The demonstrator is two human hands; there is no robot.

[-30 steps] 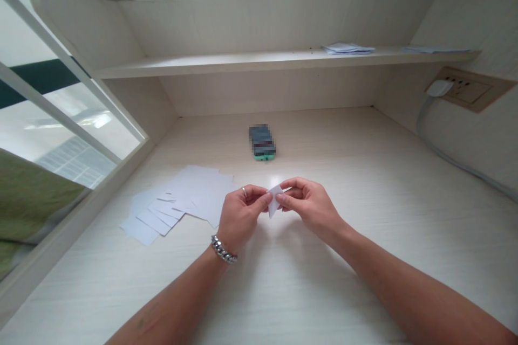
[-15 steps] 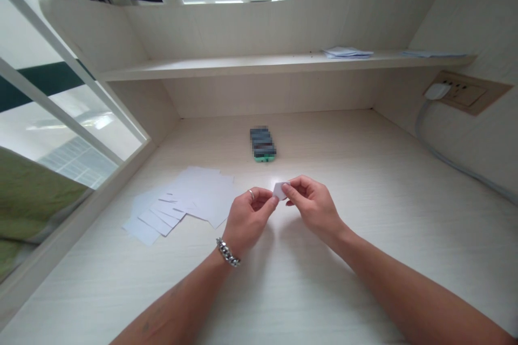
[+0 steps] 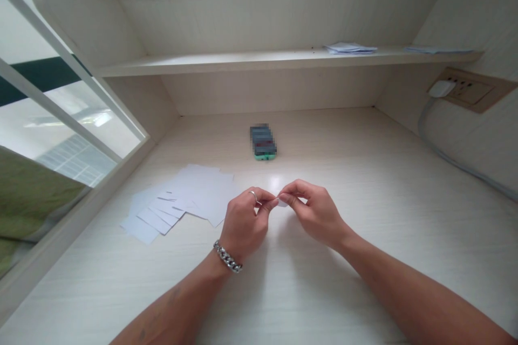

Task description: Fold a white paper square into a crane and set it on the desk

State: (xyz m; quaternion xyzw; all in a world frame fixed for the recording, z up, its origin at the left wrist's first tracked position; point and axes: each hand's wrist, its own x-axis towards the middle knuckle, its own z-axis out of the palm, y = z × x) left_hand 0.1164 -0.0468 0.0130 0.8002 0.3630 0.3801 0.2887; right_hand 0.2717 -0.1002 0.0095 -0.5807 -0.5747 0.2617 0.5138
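Between my two hands is a small piece of white paper (image 3: 282, 203), mostly covered by the fingertips. My left hand (image 3: 249, 221), with a ring and a chain bracelet, pinches its left edge between thumb and forefinger. From the other side my right hand (image 3: 315, 210) pinches the paper too, thumb against the fingers. The fingertips of both hands nearly meet, a little above the desk. Left of my left hand, several loose white paper sheets (image 3: 206, 188) lie spread and overlapping on the desk.
A dark, pixelated object with a green edge (image 3: 264, 143) lies on the desk (image 3: 343, 140) beyond my hands. Folded papers (image 3: 350, 48) rest on the shelf (image 3: 243, 62). At right, a white plug (image 3: 442, 88) sits in the wall socket, its grey cable (image 3: 457, 164) hanging down.
The small paper has turned from showing its flat face to being mostly hidden under the fingertips. My hands have drawn slightly closer together, and the view has shifted a little.
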